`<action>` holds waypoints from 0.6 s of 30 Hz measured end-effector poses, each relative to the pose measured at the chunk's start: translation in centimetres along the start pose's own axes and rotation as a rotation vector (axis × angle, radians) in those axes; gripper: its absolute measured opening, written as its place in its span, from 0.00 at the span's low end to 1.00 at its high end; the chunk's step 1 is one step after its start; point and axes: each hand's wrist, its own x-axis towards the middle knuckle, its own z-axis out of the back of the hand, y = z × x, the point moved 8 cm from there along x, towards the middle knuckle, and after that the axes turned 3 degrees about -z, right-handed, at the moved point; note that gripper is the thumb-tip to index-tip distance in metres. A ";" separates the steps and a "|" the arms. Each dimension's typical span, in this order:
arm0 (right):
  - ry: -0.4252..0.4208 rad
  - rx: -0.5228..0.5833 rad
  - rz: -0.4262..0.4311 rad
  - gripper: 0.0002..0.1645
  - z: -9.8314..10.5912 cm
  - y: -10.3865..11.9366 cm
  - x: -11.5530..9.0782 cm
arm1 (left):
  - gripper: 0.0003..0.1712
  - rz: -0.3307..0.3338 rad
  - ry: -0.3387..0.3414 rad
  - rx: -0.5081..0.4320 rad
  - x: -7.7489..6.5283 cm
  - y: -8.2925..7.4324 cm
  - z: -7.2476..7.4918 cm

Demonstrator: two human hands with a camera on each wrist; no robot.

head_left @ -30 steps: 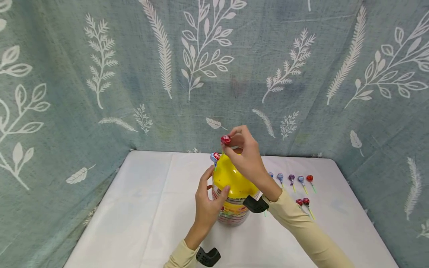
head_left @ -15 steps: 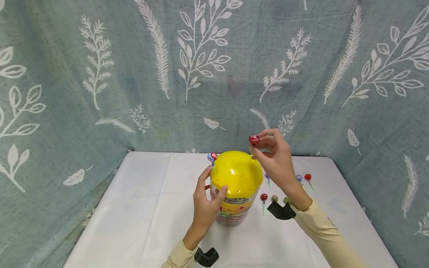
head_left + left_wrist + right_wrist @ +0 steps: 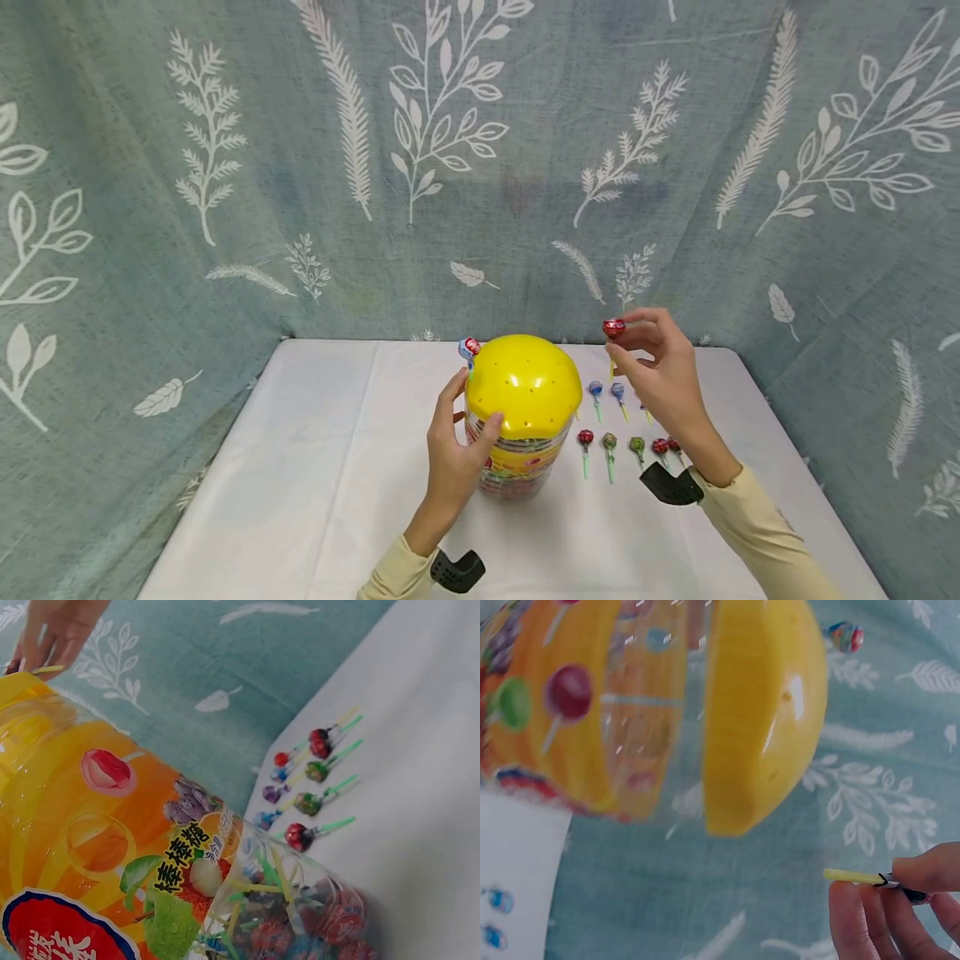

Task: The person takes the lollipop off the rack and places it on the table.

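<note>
A clear plastic candy jar (image 3: 517,462) stands on the table under a domed yellow lid (image 3: 525,385) dotted with small holes. My left hand (image 3: 452,454) grips its left side, thumb on the front at the lid's edge. A blue-and-red wrapped lollipop (image 3: 468,348) sticks out at the left of the lid, just above my left fingertips. To the right of the jar, my right hand (image 3: 663,375) pinches a red-wrapped lollipop (image 3: 613,328) upright, stick down. That yellow stick (image 3: 853,876) points toward the lid in the right wrist view, apart from it.
Several wrapped lollipops lie in two rows right of the jar, among them a red one (image 3: 585,437), a green one (image 3: 637,445) and a blue one (image 3: 596,388). More lollipops (image 3: 274,936) show inside the jar's bottom. A leaf-patterned curtain (image 3: 375,167) hangs behind the white table (image 3: 300,467).
My right hand has moved from above the lid to the right and slightly down, carrying the red lollipop away from the jar. My left hand keeps its grip on the jar.
</note>
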 end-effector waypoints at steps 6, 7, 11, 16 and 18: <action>-0.034 -0.098 -0.031 0.21 1.7 -1.3 -0.8 | 0.35 0.000 -0.007 0.002 0.1 0.0 0.1; -0.036 -0.105 -0.030 0.21 2.0 -1.7 -1.0 | 0.35 0.001 -0.008 0.004 0.1 0.0 0.1; -0.041 -0.147 -0.027 0.21 3.2 -4.2 -1.4 | 0.35 0.003 -0.011 0.002 0.1 0.0 0.2; -0.066 -0.244 -0.046 0.22 4.8 -7.5 -2.0 | 0.35 0.000 -0.006 0.000 0.0 0.0 0.1; -0.076 -0.265 -0.062 0.23 5.5 -8.5 -2.4 | 0.35 0.001 -0.004 -0.003 -0.1 0.0 0.0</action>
